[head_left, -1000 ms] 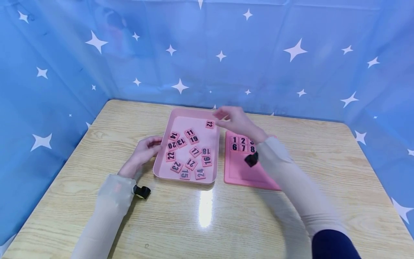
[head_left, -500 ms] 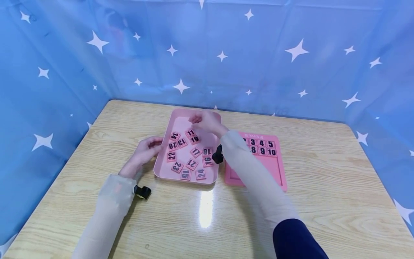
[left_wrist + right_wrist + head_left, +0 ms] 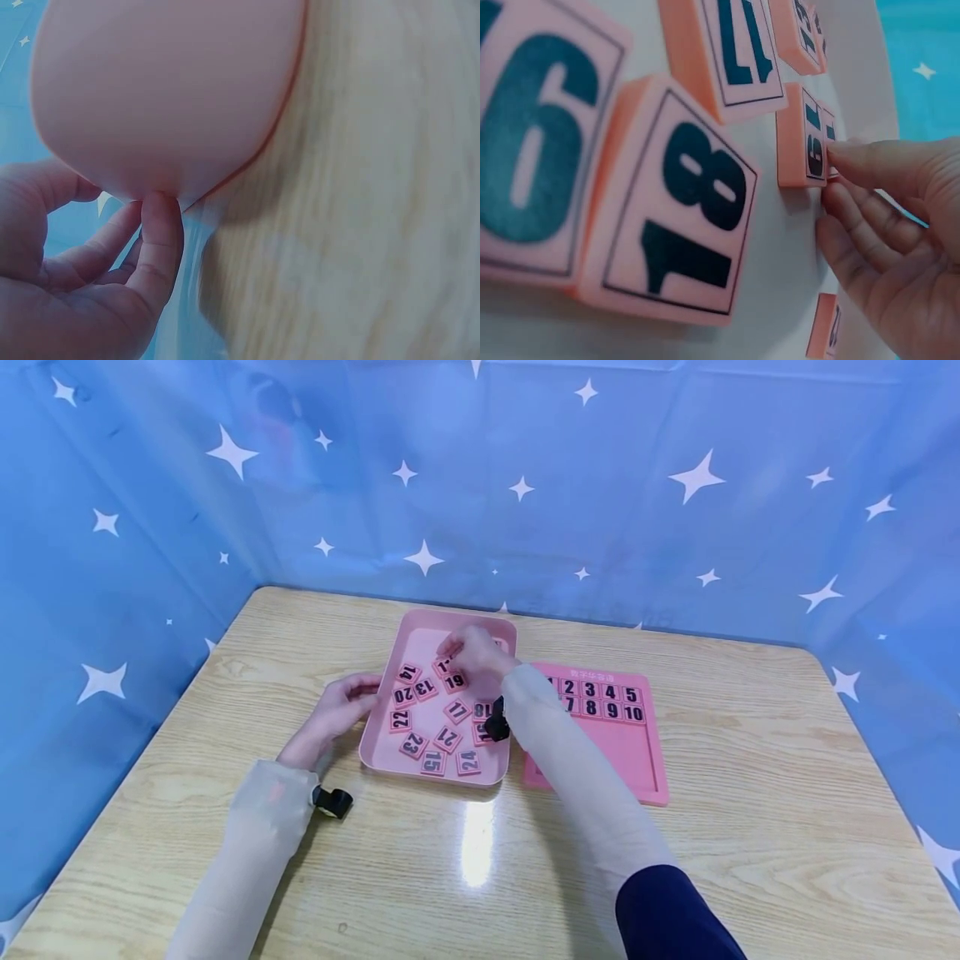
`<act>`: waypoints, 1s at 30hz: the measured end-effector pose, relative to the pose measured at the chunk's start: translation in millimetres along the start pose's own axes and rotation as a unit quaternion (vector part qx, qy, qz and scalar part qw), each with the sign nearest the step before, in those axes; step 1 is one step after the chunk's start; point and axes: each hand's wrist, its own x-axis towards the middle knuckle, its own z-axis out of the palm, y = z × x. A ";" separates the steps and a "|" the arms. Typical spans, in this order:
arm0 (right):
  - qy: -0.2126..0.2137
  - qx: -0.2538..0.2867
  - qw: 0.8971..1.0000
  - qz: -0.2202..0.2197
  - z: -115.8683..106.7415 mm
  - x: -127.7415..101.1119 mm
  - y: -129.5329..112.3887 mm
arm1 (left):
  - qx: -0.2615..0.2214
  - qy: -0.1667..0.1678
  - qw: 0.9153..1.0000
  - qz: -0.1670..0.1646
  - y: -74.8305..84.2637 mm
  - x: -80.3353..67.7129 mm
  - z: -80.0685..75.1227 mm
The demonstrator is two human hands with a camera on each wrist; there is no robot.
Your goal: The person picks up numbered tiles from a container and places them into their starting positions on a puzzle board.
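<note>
A pink tray (image 3: 417, 638) holds several loose pink number tiles. My right hand (image 3: 472, 653) reaches into its far part, fingertips (image 3: 853, 159) curled onto tile 11 (image 3: 444, 667), which lies just behind tile 19 (image 3: 454, 681). The thumb is hidden. Tiles 18 (image 3: 682, 225), 16 (image 3: 532, 150) and 17 (image 3: 739, 45) lie nearer the wrist. My left hand (image 3: 341, 702) rests at the tray's left side, thumb tip (image 3: 161, 225) against the outer wall (image 3: 165, 82), its other fingers loosely curled. A pink puzzle board (image 3: 600, 760) lies to the right, with tiles 1 to 10 (image 3: 600, 700) set in two rows.
The wooden table (image 3: 750, 760) is walled on three sides by blue star-printed cloth (image 3: 600, 485). Black wrist cameras sit on my left forearm (image 3: 330, 802) and my right forearm (image 3: 495, 727). The board's lower half is bare.
My right hand swung left from above the board to the tray's far part and lowered onto tile 11, uncovering the board's number rows. The left hand stayed at the tray's side.
</note>
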 end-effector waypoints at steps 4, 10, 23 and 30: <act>-0.010 -0.001 1.000 0.009 -1.3 0.0 0.9 | 0.002 0.003 1.000 0.000 0.8 0.8 0.8; -0.011 -0.009 1.000 0.021 -1.2 0.3 1.0 | 0.005 0.005 1.000 0.002 0.0 0.7 0.9; 0.001 -0.025 0.999 0.022 2.8 1.6 2.5 | 0.004 0.002 1.000 0.008 -1.4 -0.5 0.8; 0.011 -0.061 0.998 0.017 1.8 0.2 -1.6 | 0.001 0.003 1.000 0.005 -0.8 -1.3 1.4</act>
